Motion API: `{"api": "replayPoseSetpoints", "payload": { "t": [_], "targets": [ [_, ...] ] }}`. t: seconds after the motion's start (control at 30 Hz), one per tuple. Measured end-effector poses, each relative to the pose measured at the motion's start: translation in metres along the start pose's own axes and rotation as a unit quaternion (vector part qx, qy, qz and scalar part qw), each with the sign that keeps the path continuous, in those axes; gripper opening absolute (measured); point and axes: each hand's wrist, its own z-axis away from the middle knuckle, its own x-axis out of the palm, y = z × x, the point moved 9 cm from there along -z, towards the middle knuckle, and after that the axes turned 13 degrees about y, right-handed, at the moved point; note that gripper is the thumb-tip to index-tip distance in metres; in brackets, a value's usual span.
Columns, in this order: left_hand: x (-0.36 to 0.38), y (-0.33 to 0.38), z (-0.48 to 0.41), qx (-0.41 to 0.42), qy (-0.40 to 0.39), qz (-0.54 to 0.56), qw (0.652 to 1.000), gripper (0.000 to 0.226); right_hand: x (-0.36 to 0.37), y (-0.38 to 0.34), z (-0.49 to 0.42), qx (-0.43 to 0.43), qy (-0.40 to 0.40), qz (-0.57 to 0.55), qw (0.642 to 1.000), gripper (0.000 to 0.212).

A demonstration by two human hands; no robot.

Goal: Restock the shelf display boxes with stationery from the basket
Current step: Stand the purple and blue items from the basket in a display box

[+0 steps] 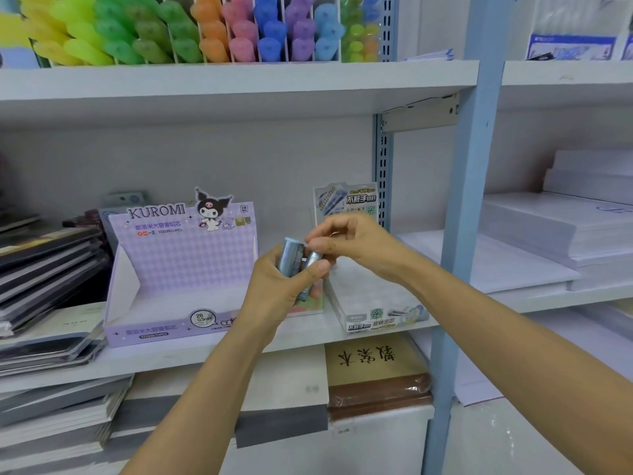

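Clasps a bundle of small blue-grey plastic lead tubes (293, 255) in the left grip (274, 289), pinches one with the right grip (346, 240), in front of the white cardboard display box (373, 303); seems early, judging by the bare-looking purple Kuromi cardboard display box (185, 262) alongside

A stationery shop: white metal shelves (239, 80) carry bright highlighters (191, 29) sorted by colour, a purple display box (178, 269) of pencil leads, stacked notebooks (48, 262) and reams of paper (555, 228).
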Motion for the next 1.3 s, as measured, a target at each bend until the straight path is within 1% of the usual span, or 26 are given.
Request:
{"api": "replayPoseSetpoints", "payload": {
  "t": [0.07, 0.1, 0.17, 0.2, 0.27, 0.33, 0.4, 0.47, 0.53, 0.6, 0.63, 0.7, 0.77, 0.83, 0.9, 0.97, 1.03, 1.07, 1.17, 1.3],
  "targets": [
    [-0.002, -0.003, 0.0, -0.018, -0.001, 0.015, 1.0, 0.043, -0.012, -0.008, 0.0, -0.015, 0.057, -0.055, 0.997, 0.005],
    [-0.005, -0.004, 0.0, -0.029, 0.003, 0.032, 0.999, 0.046, -0.021, -0.01, 0.001, -0.02, 0.086, -0.089, 0.992, 0.004],
    [-0.011, -0.005, -0.001, -0.038, 0.022, 0.069, 0.997, 0.044, -0.034, -0.011, 0.003, -0.016, 0.114, -0.14, 0.983, 0.011],
    [-0.015, -0.004, -0.002, -0.035, 0.039, 0.081, 0.995, 0.041, -0.035, -0.009, 0.005, -0.005, 0.108, -0.147, 0.983, 0.016],
    [-0.021, -0.003, -0.004, -0.029, 0.081, 0.098, 0.991, 0.035, -0.027, -0.001, 0.012, 0.025, 0.064, -0.137, 0.988, 0.021],
    [-0.023, -0.003, -0.006, -0.033, 0.115, 0.112, 0.987, 0.038, -0.013, 0.008, 0.021, 0.055, 0.014, -0.127, 0.99, 0.022],
    [-0.021, -0.003, -0.005, -0.037, 0.123, 0.113, 0.985, 0.038, -0.003, 0.013, 0.028, 0.068, -0.01, -0.131, 0.989, 0.017],
    [-0.017, -0.001, -0.002, -0.031, 0.121, 0.109, 0.986, 0.039, 0.002, 0.015, 0.032, 0.068, -0.021, -0.108, 0.992, 0.013],
    [-0.017, 0.003, -0.001, -0.015, 0.126, 0.093, 0.988, 0.037, 0.001, 0.01, 0.032, 0.051, -0.012, -0.065, 0.996, 0.022],
    [-0.015, 0.008, 0.0, 0.012, 0.12, 0.063, 0.991, 0.026, -0.006, 0.003, 0.027, 0.039, 0.036, -0.055, 0.997, 0.034],
    [-0.012, 0.01, 0.0, 0.026, 0.114, 0.048, 0.992, 0.021, -0.01, 0.0, 0.024, 0.036, 0.062, -0.051, 0.996, 0.035],
    [-0.006, 0.013, 0.0, 0.051, 0.107, 0.013, 0.993, 0.018, -0.01, -0.004, 0.018, 0.029, 0.086, -0.022, 0.996, 0.031],
    [-0.003, 0.015, 0.0, 0.067, 0.105, -0.023, 0.992, 0.019, -0.007, -0.005, 0.014, 0.026, 0.082, 0.001, 0.996, 0.024],
    [-0.001, 0.013, -0.002, 0.059, 0.098, -0.024, 0.993, 0.015, -0.01, -0.006, 0.012, 0.015, 0.09, 0.01, 0.996, 0.015],
    [-0.004, 0.007, -0.004, 0.036, 0.091, -0.008, 0.995, 0.005, -0.022, -0.009, 0.008, -0.007, 0.131, -0.005, 0.991, 0.007],
    [-0.006, 0.0, -0.007, 0.009, 0.088, 0.003, 0.996, 0.012, -0.043, -0.008, 0.002, -0.027, 0.196, -0.019, 0.98, 0.008],
    [-0.005, -0.004, -0.009, -0.008, 0.072, 0.021, 0.997, 0.016, -0.064, -0.001, -0.004, -0.035, 0.256, 0.027, 0.966, 0.012],
    [-0.004, -0.005, -0.009, -0.012, 0.062, 0.03, 0.998, 0.016, -0.071, 0.005, -0.007, -0.031, 0.274, 0.057, 0.96, 0.014],
    [0.0, -0.005, -0.007, -0.009, 0.032, 0.052, 0.998, 0.017, -0.078, 0.025, -0.017, -0.017, 0.284, 0.129, 0.95, 0.021],
    [0.001, -0.007, -0.006, -0.01, 0.017, 0.051, 0.998, 0.021, -0.071, 0.037, -0.026, -0.036, 0.254, 0.235, 0.938, 0.023]
  ]
}}
